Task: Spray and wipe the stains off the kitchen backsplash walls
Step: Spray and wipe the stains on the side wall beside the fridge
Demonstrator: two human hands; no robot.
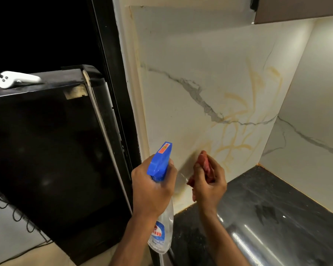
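Note:
My left hand (152, 189) grips a clear spray bottle (161, 231) by its neck, its blue trigger head (160, 160) pointing up toward the white marble backsplash (190, 64). Yellow-orange smear stains (236, 131) streak the lower middle of that wall, above the counter. My right hand (210, 185) holds a crumpled red cloth (205, 164) close to the wall, just left of the lowest stains. A faint brownish mark runs down the wall below the cloth.
A dark counter (267, 198) meets the wall corner at right, with a shiny steel surface (248, 237) at its front. A black fridge (46, 150) stands at left, with a white controller (15, 79) on top. A cabinet (300, 8) hangs at top right.

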